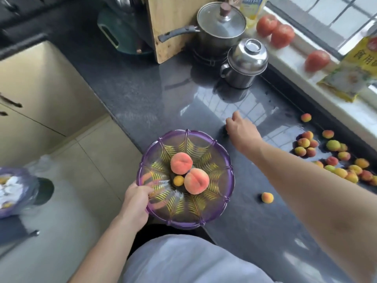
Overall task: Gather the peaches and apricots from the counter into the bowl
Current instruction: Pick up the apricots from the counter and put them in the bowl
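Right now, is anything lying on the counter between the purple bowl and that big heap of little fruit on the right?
In the head view, one lone apricot lies on the counter between the bowl and the heap; the right forearm crosses above.

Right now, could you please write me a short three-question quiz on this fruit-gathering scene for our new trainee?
1. True or false: the purple bowl already holds two peaches and one small apricot.
2. Which hand grips the bowl's rim? A) left hand B) right hand C) neither
3. Fill in: the single apricot lying closest to the bowl rests on the dark ____.

Key: 1 true. 2 A; the right hand reaches out low over the counter, and whether it holds anything cannot be seen. 3 counter.
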